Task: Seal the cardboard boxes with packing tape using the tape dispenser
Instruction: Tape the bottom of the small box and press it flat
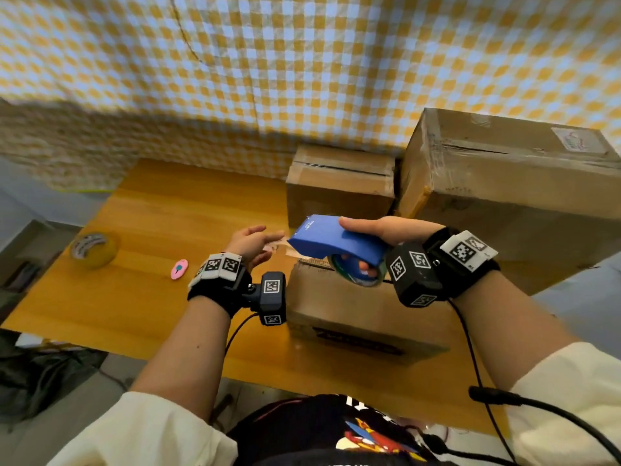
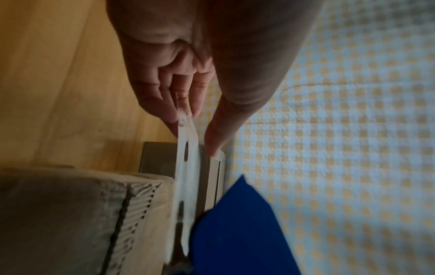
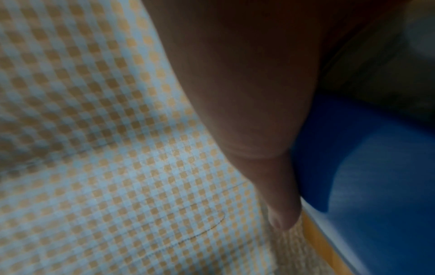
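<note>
Tape dispenser (image 1: 331, 237): solid blue housing, with a roll edged in green beneath it. Tape strip (image 2: 186, 163): clear to whitish. Cardboard boxes (image 1: 366, 317): plain brown; the nearest carries a black printed band on its front face. Table (image 1: 161, 237): warm orange-yellow wood grain. Backdrop cloth (image 1: 302, 62): yellow-and-white check pattern. Spare tape roll (image 1: 94, 248): translucent yellow. Small oval item (image 1: 179, 269): pink with a teal mark. Wrist bands (image 1: 218, 287): black, bearing black-and-white square code markers. Sleeves (image 1: 151, 432): cream
</note>
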